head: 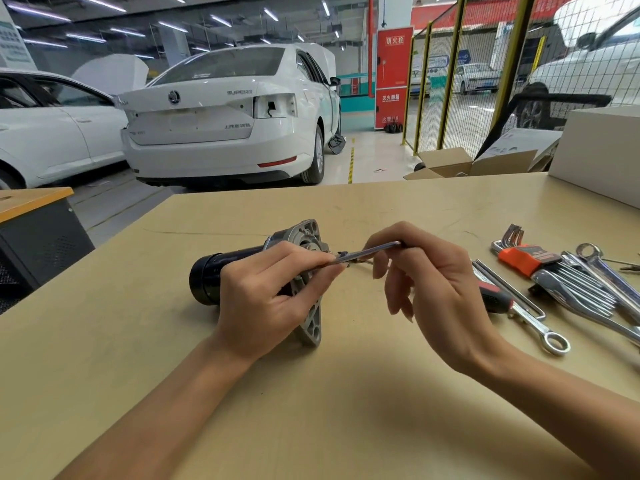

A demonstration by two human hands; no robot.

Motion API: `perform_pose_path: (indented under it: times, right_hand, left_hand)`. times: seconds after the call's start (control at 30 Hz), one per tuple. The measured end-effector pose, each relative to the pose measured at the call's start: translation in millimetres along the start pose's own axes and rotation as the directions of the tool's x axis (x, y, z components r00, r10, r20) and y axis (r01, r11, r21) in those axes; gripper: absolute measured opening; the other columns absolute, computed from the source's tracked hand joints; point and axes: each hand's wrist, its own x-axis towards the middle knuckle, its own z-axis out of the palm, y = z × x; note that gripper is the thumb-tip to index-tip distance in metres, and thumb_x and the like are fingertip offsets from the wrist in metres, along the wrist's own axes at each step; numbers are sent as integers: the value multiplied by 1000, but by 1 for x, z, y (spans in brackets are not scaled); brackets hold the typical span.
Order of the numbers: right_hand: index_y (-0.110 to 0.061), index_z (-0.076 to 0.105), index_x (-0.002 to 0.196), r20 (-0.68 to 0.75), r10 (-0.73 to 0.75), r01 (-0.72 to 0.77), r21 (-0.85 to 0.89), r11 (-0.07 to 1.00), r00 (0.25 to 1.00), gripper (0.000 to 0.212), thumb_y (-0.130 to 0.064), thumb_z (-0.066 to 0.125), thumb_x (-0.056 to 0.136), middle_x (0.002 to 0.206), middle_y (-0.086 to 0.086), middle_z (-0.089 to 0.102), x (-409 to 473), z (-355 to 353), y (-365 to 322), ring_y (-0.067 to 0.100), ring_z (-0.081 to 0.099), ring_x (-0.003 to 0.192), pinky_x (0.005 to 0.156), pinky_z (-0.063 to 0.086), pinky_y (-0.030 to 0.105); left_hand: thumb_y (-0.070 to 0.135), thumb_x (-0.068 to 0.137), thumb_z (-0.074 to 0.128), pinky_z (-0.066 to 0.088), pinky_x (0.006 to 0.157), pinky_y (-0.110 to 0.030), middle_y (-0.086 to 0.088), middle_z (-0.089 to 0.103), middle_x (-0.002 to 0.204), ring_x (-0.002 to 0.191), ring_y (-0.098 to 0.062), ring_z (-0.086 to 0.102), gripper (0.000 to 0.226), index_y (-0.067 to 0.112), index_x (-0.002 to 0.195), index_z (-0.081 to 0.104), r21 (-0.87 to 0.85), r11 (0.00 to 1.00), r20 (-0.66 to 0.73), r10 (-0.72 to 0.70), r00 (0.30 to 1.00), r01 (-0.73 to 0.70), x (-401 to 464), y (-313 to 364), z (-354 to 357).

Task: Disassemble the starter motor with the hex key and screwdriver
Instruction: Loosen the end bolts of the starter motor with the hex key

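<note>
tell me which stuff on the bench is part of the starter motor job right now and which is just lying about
In use:
starter motor, steadied by left hand
hex key, held by both hands, right hand

Lying about:
hex key set in orange holder
combination wrenches
red-and-black handled screwdriver
white box

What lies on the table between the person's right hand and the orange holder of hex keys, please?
In the head view, a screwdriver with a red-and-black handle and a loose hex key lie between the right hand and the orange holder.
</note>
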Motion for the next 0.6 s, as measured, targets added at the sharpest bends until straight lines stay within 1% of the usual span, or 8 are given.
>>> perform_pose_path:
  times: [0.07,0.2,0.23,0.3,0.4,0.5,0.53,0.6]
  right_hand:
    - [-19,68,83,1,14,-14,-10,1000,1000,31,-11,39,87,66,5,57,0,0,1,17,48,43,46,35,15]
    - [-23,64,103,-42,104,-106,-37,994,994,27,-21,41,90,68,0,60,1,1,4,17,48,43,44,36,15]
    - [-21,62,103,-51,135,-137,-22,990,989,24,-25,42,90,68,-1,60,1,1,5,17,48,42,43,36,16]
    - [-15,60,93,-46,176,-175,16,984,983,23,-29,42,91,63,0,58,2,1,7,18,46,42,41,35,18]
    - [-8,59,85,-39,201,-197,103,975,979,22,-24,43,86,55,1,53,2,0,7,18,42,39,38,31,22]
    - [-9,55,79,-62,233,-215,214,953,971,20,-26,45,82,52,2,48,4,-2,5,19,37,35,37,27,22]
    - [-11,53,72,-62,242,-222,235,946,968,24,-31,46,83,50,3,46,5,-3,5,19,37,35,36,26,22]
    - [-14,47,56,-53,256,-238,229,944,965,45,-45,48,88,44,4,40,6,-3,4,20,35,37,37,28,21]
  left_hand:
    - [17,88,73,46,69,-8,-3,75,83,70,-4,66,17,1,88,78,-9,1000,6,-3,1000,3,1,1,0]
    - [16,86,74,46,69,-7,-2,75,81,70,-4,65,16,1,86,78,3,1000,2,-23,1000,23,2,2,-2]
    - [16,86,75,45,68,-6,-2,75,79,68,-5,64,16,1,85,78,9,1000,0,-24,1000,24,2,2,-2]
    - [17,85,75,43,67,-5,-2,75,76,66,-7,63,16,1,83,79,23,999,-8,-26,1000,26,2,2,-3]
    - [18,84,77,45,67,-6,-2,75,76,65,-7,64,17,1,81,79,34,999,-21,-19,1000,20,2,2,-2]
    - [18,83,77,48,66,-10,-3,75,77,65,-9,66,16,2,81,78,51,999,-42,-18,999,20,2,1,-1]
    - [18,84,77,47,66,-9,-3,75,76,65,-7,65,16,2,81,78,58,998,-49,-18,999,21,2,2,-1]
    - [19,84,77,45,68,-6,-3,75,76,66,-6,62,17,2,81,78,61,998,-55,-21,998,24,2,2,-1]
